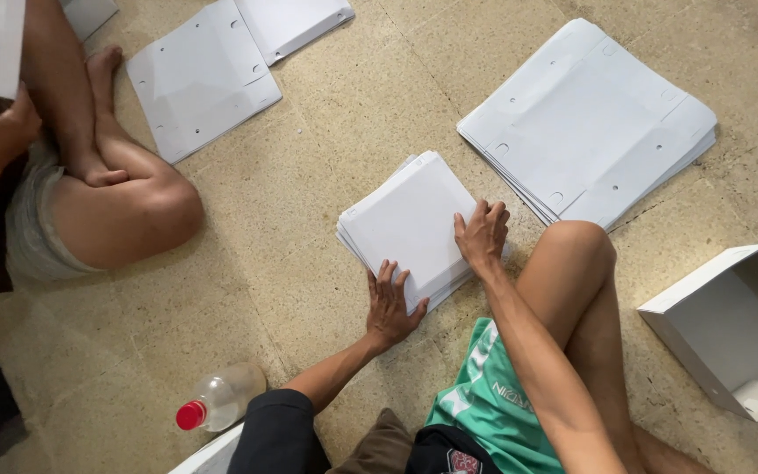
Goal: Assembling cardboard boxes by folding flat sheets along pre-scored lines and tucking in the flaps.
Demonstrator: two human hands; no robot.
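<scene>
Head view: the left hand (pixel 389 303) lies flat with its fingers (pixel 386 274) spread on the near corner of a small stack of white cards (pixel 410 224), gripping nothing. The right hand (pixel 482 235) rests on the stack's right edge, fingers slightly apart and curled down over the side, pressing rather than pinching. The stack sits on the tiled floor (pixel 309 263), near the middle, just ahead of the person's bent knee (pixel 576 250).

Further out, toward the far right of the floor, lies a larger pile of flat, unfolded white box sheets (pixel 589 123) with small punched holes. At the right edge a folded white box (pixel 730 325) lies on its side, its open mouth showing nothing inside. A clear plastic bottle (pixel 221 397) with a red cap lies near the lower left. Another person's legs (pixel 107 193) and more flat sheets (pixel 203 79) occupy the far left.
</scene>
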